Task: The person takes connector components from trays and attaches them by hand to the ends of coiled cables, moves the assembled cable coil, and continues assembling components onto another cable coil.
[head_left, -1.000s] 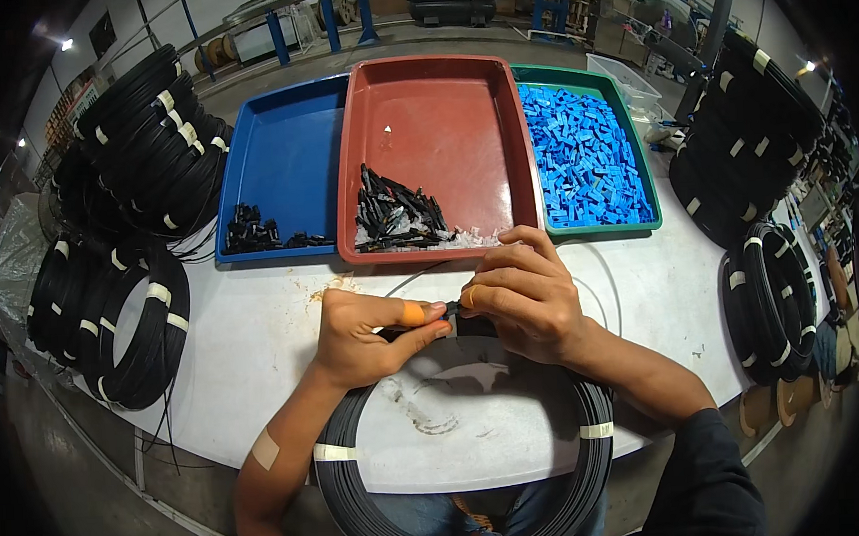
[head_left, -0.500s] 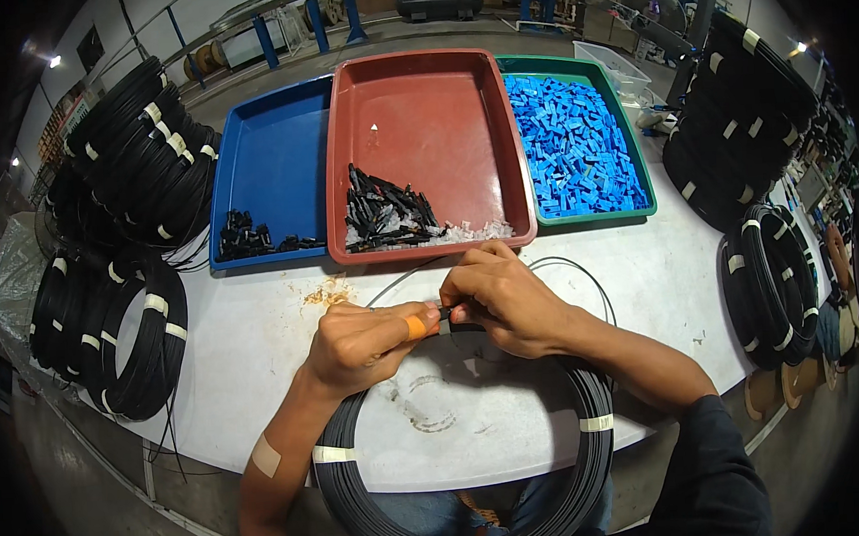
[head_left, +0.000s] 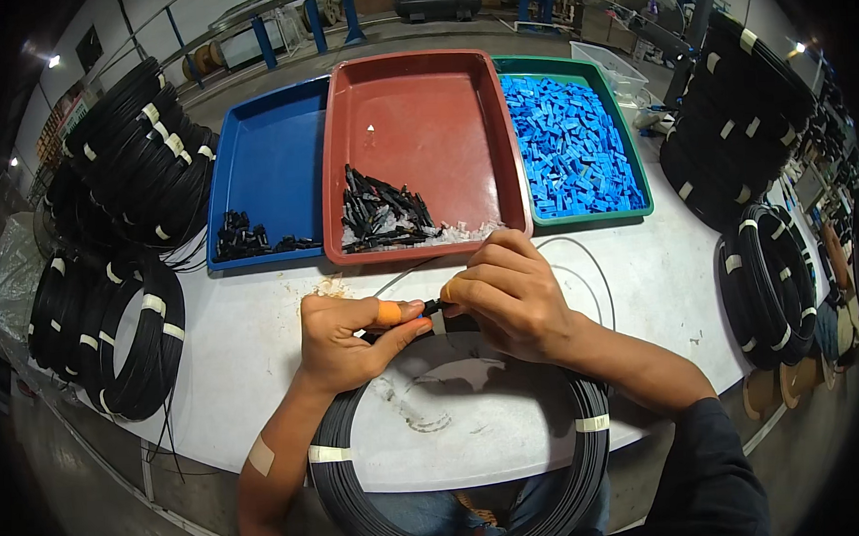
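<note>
A coil of black cable (head_left: 588, 390), bound with pale tape, lies over the near edge of the white table. Above its far side my two hands meet at a small black connector (head_left: 433, 307). My left hand (head_left: 348, 337), with orange tape on the thumb, pinches the connector's left end. Closed round the other end are the thumb and fingers of my right hand (head_left: 512, 298), which hide part of it. A thin loose cable (head_left: 597, 261) arcs out beyond my right hand.
Beyond my hands stand a blue tray (head_left: 267, 160) with black pieces, a red tray (head_left: 422, 105) with black connectors and clear bits, and a green tray (head_left: 649, 201) full of blue pieces. Black cable coils (head_left: 147, 156) stack at the left, more coils (head_left: 744, 111) at the right.
My left thumb has straightened along the connector and my right hand has turned, its fingers closing over the other end. More of the black connector shows between the hands now.
</note>
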`<action>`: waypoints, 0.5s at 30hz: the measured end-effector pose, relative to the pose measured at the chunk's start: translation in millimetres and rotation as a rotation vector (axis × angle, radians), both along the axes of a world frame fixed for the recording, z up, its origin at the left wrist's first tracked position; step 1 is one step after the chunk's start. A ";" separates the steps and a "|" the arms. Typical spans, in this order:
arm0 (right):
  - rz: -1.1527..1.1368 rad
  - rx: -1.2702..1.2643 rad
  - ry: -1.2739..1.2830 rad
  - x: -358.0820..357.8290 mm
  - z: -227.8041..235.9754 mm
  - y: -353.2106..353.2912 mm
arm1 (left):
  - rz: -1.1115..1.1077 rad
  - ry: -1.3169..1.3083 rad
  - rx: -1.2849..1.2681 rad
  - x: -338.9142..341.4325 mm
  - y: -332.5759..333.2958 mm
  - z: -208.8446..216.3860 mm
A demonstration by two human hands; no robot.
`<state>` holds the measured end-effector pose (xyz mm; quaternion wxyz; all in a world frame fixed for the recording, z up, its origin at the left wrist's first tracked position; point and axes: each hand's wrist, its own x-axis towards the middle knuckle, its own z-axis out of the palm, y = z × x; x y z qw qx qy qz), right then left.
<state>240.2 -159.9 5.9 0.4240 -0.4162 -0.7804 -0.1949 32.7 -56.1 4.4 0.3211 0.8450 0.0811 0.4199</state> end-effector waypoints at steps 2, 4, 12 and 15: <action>-0.016 -0.123 0.021 1.8 -2.3 -2.4 | -0.017 -0.012 0.132 3.6 2.8 -2.9; -0.017 -0.237 0.077 2.2 -1.5 -5.6 | -0.048 -0.020 0.265 6.1 4.6 -2.9; 0.062 -0.442 0.190 1.4 -4.4 -1.1 | -0.003 -0.056 0.347 4.6 5.9 -5.9; 0.060 -0.285 0.159 6.2 -7.7 -3.1 | 0.024 -0.082 0.245 7.4 3.8 -5.6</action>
